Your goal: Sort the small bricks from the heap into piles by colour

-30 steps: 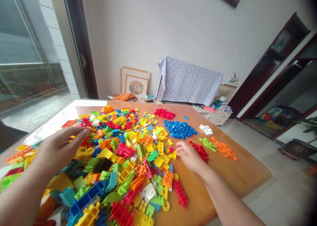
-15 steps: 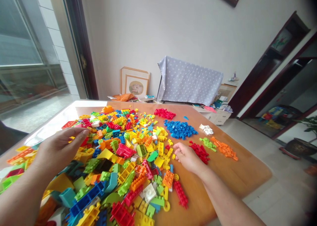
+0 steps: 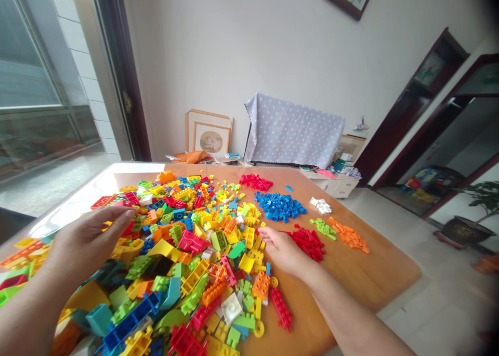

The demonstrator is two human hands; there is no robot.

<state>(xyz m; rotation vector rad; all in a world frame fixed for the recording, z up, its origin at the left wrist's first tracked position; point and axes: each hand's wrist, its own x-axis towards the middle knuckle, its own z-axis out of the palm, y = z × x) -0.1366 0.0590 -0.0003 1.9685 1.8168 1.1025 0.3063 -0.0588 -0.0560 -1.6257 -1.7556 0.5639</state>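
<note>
A person's two bare forearms enter from the bottom edge, both cut off by the frame, above a wooden table point(image 3: 374, 278) strewn with toy bricks. The left hand point(image 3: 83, 241) hovers palm down over the mixed heap of bricks point(image 3: 183, 252), fingers loosely spread and holding nothing that can be seen. The right hand point(image 3: 283, 249) rests at the heap's right edge, fingers curled; whether it grips a brick cannot be told (the fingertips are turned away). The heap is too tangled to count, and its near-left part runs out of view. Beyond the right hand lie six sorted piles: red point(image 3: 310, 241) touching the hand, green point(image 3: 323, 227), orange point(image 3: 349, 235), blue point(image 3: 278, 205), white point(image 3: 322, 205) and a second red pile point(image 3: 255, 181) farthest off.
</note>
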